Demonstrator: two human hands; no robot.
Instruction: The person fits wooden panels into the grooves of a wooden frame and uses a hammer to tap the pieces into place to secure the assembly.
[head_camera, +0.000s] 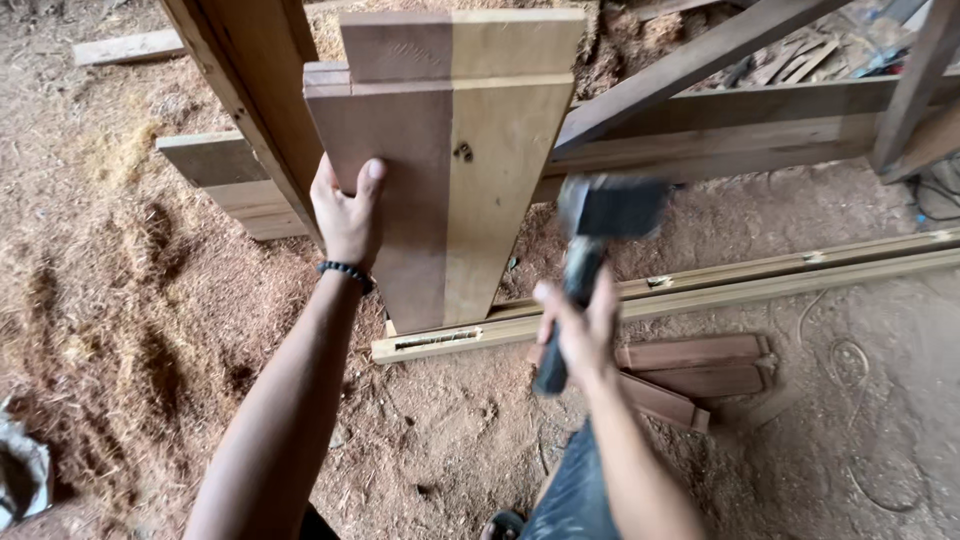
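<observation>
Head view, looking down over both forearms onto a sawdust-covered floor (130, 300).

Item 1: wooden panel (450, 170), made of joined boards, a reddish one on the left and a paler one on the right, with a stepped top edge. It stands upright, and its lower end sits on a long pale rail (700, 290) that lies on the floor and has a slot cut near its left end.

Item 2: left hand (347, 215), wearing a dark beaded bracelet (347, 272). The fingers wrap around the panel's left edge and the thumb is pressed flat against its front face.

Item 3: right hand (578, 335), closed tightly around the dark handle of a mallet (600, 230). The dark block head of the mallet is blurred and sits just right of the panel's right edge. Whether it touches the wood cannot be told.

Item 4: short reddish boards (700, 365), stacked on the floor near the right forearm, below the rail.

Item 5: frame timbers (740, 110), horizontal and slanted, behind the panel.

Item 6: a loose plank (130, 45) lying at upper left.
</observation>
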